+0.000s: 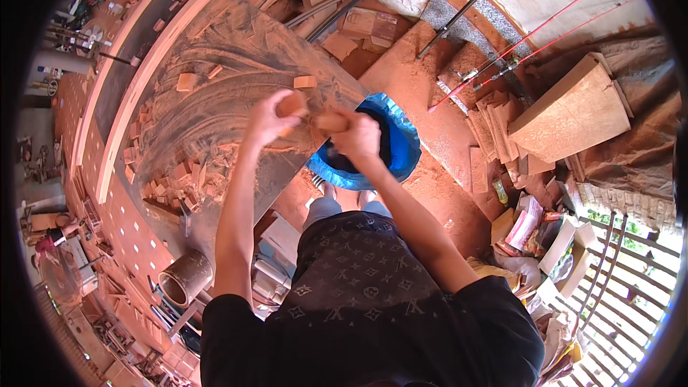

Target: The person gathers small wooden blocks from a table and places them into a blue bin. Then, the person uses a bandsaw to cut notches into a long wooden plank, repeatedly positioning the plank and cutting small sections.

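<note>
Left hand (pixel 264 120) out over the worktop (pixel 236 36), thumb and fingers clamped on a block (pixel 292 104), reddish-brown wood, small, held at the fingertips; right hand (pixel 360 137) closed round a second block (pixel 330 123), motion-blurred, exact grip hard to read. Hands near each other, apart, the two blocks facing across a narrow gap. Right hand sits above the left part of the blue bag (pixel 406 140), mouth up, dark inside, right by the worktop edge and in front of the person's feet (pixel 328 190). Worktop covered in reddish dust with swept streaks; third block (pixel 304 82) lies just beyond the left hand, another loose block (pixel 187 82) farther left, small stick (pixel 215 72) near that one. Heap of offcuts (pixel 175 185) on the worktop's near left part. Two long beams (pixel 161 68) along its left side. Pipe (pixel 185 277) lower left, its round end showing. Carton (pixel 573 111) at right, tilted, near stacked boards (pixel 494 123); barred window (pixel 631 272) lower right, bright behind
</note>
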Demonstrator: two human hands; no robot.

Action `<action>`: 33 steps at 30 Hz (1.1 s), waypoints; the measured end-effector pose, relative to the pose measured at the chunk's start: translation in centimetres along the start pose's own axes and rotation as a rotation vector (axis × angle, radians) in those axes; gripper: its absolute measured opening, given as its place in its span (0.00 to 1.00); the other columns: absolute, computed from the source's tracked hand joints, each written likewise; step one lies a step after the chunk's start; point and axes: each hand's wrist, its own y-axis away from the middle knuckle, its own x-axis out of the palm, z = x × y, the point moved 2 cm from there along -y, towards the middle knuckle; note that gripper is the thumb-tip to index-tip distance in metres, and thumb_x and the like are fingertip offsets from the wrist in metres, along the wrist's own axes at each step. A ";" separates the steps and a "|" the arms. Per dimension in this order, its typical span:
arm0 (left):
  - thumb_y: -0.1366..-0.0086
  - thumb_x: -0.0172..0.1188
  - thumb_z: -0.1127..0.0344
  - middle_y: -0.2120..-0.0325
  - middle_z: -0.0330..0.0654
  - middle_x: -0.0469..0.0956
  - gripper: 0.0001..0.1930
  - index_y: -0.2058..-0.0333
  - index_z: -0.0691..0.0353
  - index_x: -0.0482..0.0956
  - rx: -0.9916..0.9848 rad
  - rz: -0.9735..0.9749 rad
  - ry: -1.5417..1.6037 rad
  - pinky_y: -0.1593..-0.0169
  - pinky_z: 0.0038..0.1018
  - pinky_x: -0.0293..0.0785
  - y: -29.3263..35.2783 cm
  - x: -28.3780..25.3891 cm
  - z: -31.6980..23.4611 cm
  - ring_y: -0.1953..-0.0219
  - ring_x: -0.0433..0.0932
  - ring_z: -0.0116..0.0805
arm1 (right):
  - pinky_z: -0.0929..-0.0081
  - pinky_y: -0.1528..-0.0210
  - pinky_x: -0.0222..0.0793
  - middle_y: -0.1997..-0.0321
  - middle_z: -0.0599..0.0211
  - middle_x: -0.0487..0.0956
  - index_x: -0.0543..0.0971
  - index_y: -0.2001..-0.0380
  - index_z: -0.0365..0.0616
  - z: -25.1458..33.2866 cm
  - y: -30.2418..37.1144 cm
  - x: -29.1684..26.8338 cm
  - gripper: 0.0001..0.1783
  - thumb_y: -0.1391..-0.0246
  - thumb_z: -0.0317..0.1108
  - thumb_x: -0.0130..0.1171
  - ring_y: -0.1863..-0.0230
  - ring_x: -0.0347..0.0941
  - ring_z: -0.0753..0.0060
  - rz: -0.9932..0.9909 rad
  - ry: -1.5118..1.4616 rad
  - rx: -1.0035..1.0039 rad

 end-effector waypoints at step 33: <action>0.45 0.71 0.55 0.59 0.45 0.79 0.19 0.58 0.57 0.85 0.209 -0.367 -0.171 0.54 0.45 0.82 8.6 15.3 -4.6 0.54 0.83 0.50 | 0.52 0.55 0.81 0.62 0.47 0.87 0.86 0.55 0.38 -6.3 -4.9 -7.0 0.20 0.49 0.39 0.71 0.57 0.85 0.44 0.424 0.404 -0.396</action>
